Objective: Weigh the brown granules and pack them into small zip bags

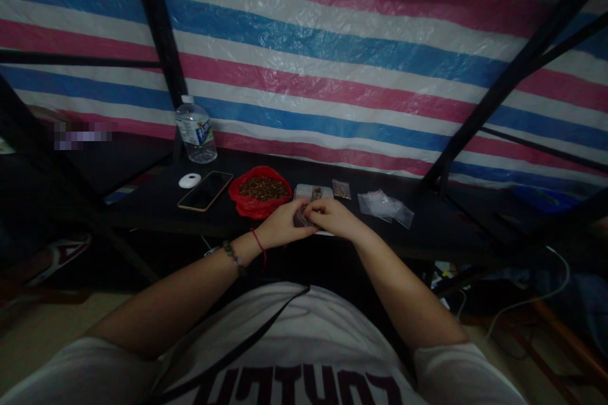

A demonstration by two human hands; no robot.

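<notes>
Head: L hand (pixel 284 225), R hand (pixel 335 216) pinch pouch (pixel 301 219); bottle (pixel 196 133) label unreadable.

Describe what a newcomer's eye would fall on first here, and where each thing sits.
The pink, blue and white striped tarp fills the whole background. On the dark table below it, a red bag of brown bits stands out left of centre. Just right of it, the left hand and right hand close on a small packet.

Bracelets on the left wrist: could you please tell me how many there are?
2: a beaded bracelet up the forearm and a red string nearer the left hand, which holds a small packet with the right hand. More may be hidden underneath.
</notes>
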